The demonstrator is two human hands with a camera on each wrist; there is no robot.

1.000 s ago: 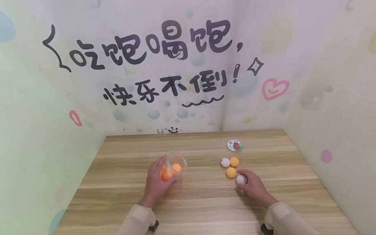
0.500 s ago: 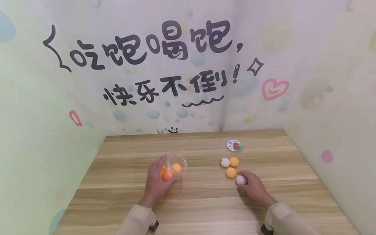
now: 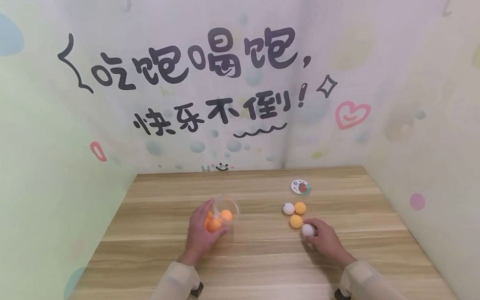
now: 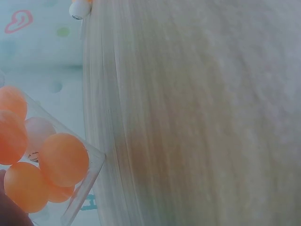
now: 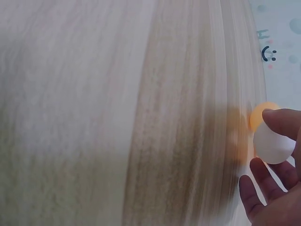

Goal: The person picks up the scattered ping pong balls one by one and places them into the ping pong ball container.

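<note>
On the left of the table, my left hand [image 3: 202, 234] grips a clear plastic cup [image 3: 233, 204], tilted with its mouth toward the back right. Several orange table tennis balls [image 4: 64, 159] and a white one [image 4: 38, 135] show through its wall in the left wrist view. My right hand [image 3: 325, 240] pinches a white table tennis ball [image 5: 273, 143] between thumb and fingers, low by the tabletop. Just beyond it are two orange balls, one nearer [image 3: 295, 221] and one farther [image 3: 300, 207], and a white ball [image 3: 288, 208] beside the farther one.
A small round lid or disc with a printed picture [image 3: 301, 187] lies at the back right of the wooden table [image 3: 253, 270]. A printed wall [image 3: 240, 150] stands along the back edge, with further walls on both sides.
The head view has shifted very slightly. Both hands keep their holds, and the balls stay where they were.
</note>
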